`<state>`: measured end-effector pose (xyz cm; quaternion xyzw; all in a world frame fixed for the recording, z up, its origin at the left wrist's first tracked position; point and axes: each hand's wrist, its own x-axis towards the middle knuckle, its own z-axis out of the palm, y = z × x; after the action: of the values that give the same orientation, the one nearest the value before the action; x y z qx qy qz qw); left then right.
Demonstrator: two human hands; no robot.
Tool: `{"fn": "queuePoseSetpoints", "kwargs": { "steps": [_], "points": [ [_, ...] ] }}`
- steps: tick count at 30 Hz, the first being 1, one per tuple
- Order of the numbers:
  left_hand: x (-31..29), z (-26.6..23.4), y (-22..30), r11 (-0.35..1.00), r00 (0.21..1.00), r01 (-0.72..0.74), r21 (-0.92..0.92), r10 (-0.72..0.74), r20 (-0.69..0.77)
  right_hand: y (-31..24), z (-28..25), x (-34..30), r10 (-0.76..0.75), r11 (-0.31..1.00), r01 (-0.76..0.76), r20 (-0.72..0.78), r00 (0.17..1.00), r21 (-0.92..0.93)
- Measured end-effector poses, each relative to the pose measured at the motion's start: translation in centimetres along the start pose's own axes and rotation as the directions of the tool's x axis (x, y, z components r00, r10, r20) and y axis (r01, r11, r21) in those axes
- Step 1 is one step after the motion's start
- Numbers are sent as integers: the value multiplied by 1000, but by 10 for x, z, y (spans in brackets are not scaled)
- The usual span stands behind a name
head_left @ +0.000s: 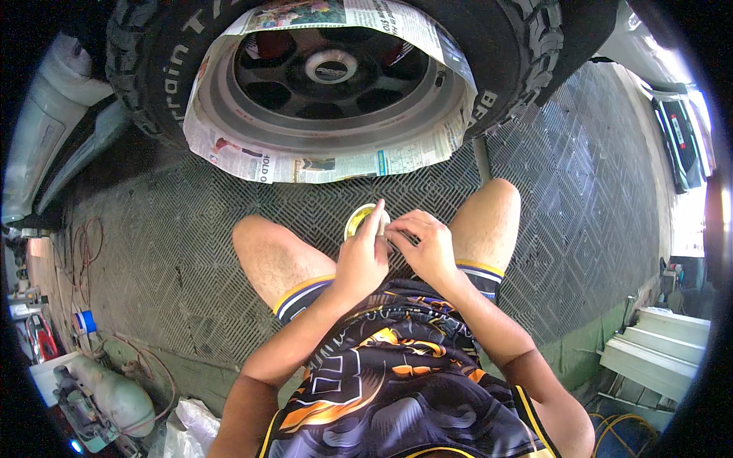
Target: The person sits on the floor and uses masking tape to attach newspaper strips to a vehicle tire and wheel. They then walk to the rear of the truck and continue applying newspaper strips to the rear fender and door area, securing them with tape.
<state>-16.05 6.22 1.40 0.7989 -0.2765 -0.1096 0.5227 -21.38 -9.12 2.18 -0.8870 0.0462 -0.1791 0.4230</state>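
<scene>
While both forearms reach forward between the bent knees (281,250), the left hand (365,256) grips a ring-shaped roll (353,222), yellow inside, apparently tape, index finger extended along it. Right hand (429,243): thumb and fingertips drawn together at the roll's right side; cannot tell whether they pinch a tape end. Roll is held above the ribbed floor mat (580,198), between its left and right edges. Farther off, newspaper sheets (305,169) encircle the wheel rim (331,130), overlapping the tyre (513,69) sidewall.
</scene>
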Motion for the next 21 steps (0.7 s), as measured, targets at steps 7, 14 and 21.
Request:
{"fn": "queuePoseSetpoints", "kwargs": {
  "steps": [7,14,21],
  "points": [
    [-1,-6,-1,977,997,65,-204,-74,-37,-12,6,8,137,966,-143,43,990,215],
    [-11,1,-8,976,993,111,-188,-115,-14,-2,9,3,131,985,-143,117,984,95],
    [-6,7,-10,971,998,52,-232,-58,-16,-3,1,0,196,960,-211,94,976,182]
  ]
}}
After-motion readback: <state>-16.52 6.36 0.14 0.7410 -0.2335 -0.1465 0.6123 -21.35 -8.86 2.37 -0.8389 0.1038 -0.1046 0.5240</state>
